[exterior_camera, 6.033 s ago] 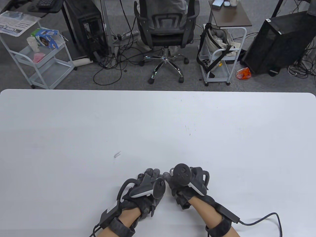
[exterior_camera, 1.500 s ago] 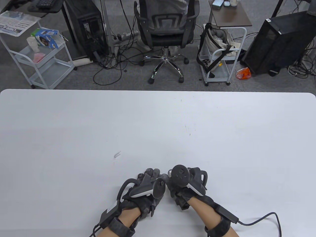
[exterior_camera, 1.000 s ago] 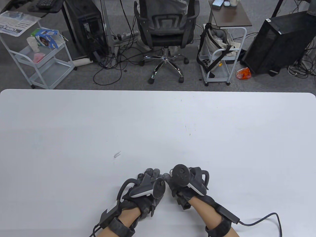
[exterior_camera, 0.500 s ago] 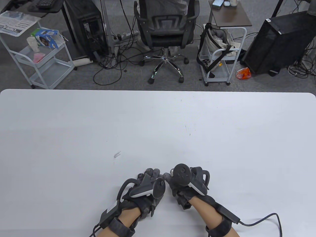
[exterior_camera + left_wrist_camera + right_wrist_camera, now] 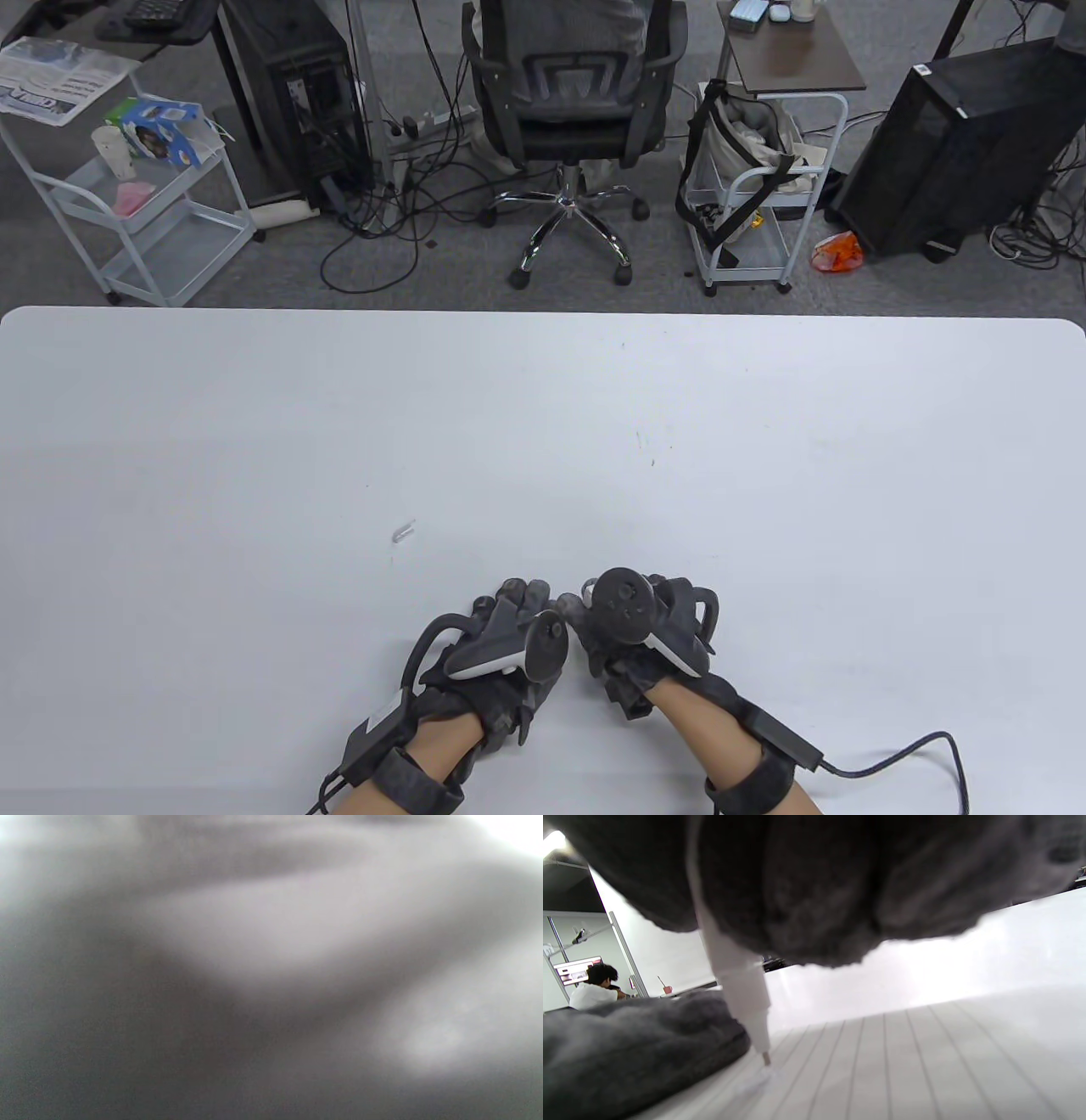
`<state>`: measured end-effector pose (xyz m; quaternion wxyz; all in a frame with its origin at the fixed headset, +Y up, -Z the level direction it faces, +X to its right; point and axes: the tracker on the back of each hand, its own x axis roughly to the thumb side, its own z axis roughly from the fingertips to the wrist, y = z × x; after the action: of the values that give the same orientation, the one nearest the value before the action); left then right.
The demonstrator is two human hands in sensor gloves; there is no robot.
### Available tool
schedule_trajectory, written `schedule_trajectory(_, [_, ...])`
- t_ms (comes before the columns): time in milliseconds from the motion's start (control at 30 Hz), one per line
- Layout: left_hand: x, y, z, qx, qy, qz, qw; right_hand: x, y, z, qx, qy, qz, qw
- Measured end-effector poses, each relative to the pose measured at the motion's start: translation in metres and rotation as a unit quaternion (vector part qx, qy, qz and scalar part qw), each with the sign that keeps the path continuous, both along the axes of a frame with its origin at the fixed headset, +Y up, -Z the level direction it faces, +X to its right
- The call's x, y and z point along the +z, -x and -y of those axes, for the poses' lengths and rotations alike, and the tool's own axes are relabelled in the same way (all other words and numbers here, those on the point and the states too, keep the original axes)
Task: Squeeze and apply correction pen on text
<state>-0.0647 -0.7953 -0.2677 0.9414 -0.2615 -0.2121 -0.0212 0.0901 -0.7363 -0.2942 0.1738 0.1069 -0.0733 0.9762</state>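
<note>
Table (image 5: 764, 475) lies open ahead; small clear cap (image 5: 403, 532) left.

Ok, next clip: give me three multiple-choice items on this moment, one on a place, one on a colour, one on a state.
1. Where are the two hands on the table?
A. far edge
B. near edge, side by side
C. far left corner

2. What colour is the correction pen's nozzle?
A. white
B. red
C. blue

3. Where is the pen tip?
A. capped
B. pointing upward
C. down at the lined paper

Answers:
1 B: the left hand and right hand sit close together low on the table.
2 A: the correction pen under the right hand's glove is white.
3 C: its bare tip meets or nearly meets the lined paper.
</note>
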Motion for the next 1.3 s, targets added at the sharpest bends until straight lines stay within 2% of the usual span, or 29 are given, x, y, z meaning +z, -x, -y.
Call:
schedule_trajectory(333, [0.000,0.001,0.000,-0.002,0.001,0.003,1.000,0.004,-0.024,-0.020,-0.060,-0.026,0.022,0.998])
schedule_trajectory(467, [0.000,0.001,-0.001,-0.004,-0.010,0.004,1.000,0.006,-0.041,-0.033,-0.110,-0.041,0.038,0.992])
schedule_trajectory(667, [-0.001,0.004,-0.002,-0.007,-0.020,0.001,1.000,0.014,-0.075,-0.053,-0.198,-0.060,0.054,0.977])
schedule_trajectory(800, [-0.002,0.011,-0.004,0.003,-0.028,-0.004,1.000,0.016,-0.100,-0.060,-0.262,-0.063,0.079,0.960])
schedule_trajectory(900, [-0.003,0.018,-0.011,0.029,-0.058,-0.013,0.998,0.011,-0.114,-0.055,-0.329,-0.040,0.096,0.939])
schedule_trajectory(1000, [-0.004,0.027,-0.021,0.053,-0.104,-0.024,0.993,0.008,-0.122,-0.050,-0.363,-0.020,0.105,0.926])
schedule_trajectory(1100, [-0.009,0.040,-0.032,0.050,-0.126,-0.037,0.990,0.007,-0.125,-0.048,-0.378,-0.016,0.107,0.920])
schedule_trajectory(1300, [-0.022,0.087,-0.059,0.079,-0.195,-0.117,0.970,0.007,-0.123,-0.050,-0.389,-0.023,0.094,0.916])
